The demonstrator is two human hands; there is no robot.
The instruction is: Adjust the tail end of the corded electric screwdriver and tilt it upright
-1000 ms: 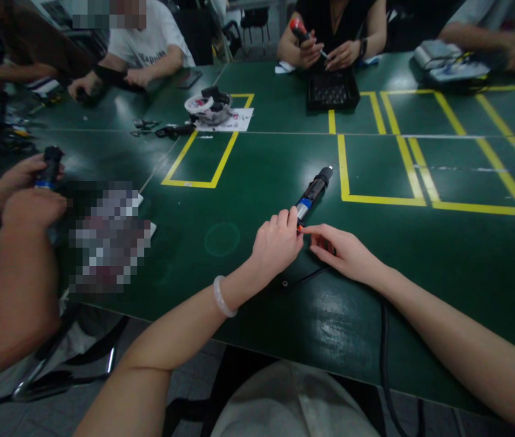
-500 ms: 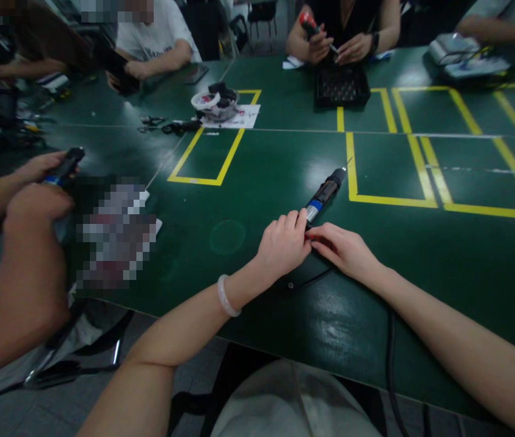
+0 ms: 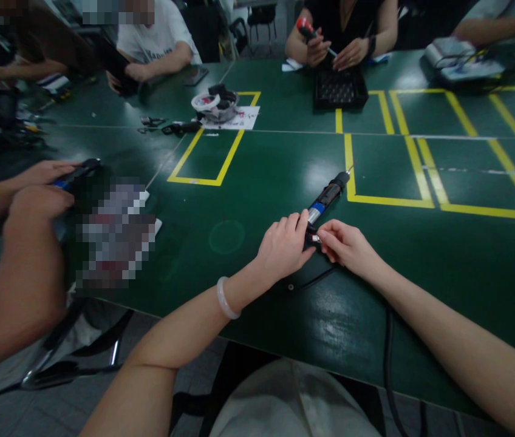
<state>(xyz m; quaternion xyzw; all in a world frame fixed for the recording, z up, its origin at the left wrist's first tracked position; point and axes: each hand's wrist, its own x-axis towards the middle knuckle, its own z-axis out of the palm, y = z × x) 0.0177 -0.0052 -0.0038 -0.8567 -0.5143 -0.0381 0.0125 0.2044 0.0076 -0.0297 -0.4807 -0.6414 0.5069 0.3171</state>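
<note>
My left hand (image 3: 283, 244) is closed around the rear of an electric screwdriver (image 3: 329, 193) lying slantwise on the table. Its body shows silver with a blue band, and a black front end with a thin bit points away to the right, over a yellow tape line. Close beside the tool's rear, my right hand (image 3: 348, 246) pinches with thumb and forefinger at a small red and silver-white piece (image 3: 315, 238). What exactly this piece is I cannot make out. A black cable (image 3: 316, 278) runs on the table below the right hand.
Yellow tape outlines (image 3: 389, 200) mark the green table (image 3: 276, 164). A round clear container (image 3: 221, 106) stands on a paper at the back. Across the table, a person holds a red-handled tool (image 3: 305, 27) over a black tray (image 3: 340, 91). At left, another person's hands hold a similar screwdriver (image 3: 78, 174).
My right hand has drawn slightly away from the left, uncovering the small red and silver-white piece. My left hand stays on the screwdriver. The neighbour's screwdriver at left has shifted right and down.
</note>
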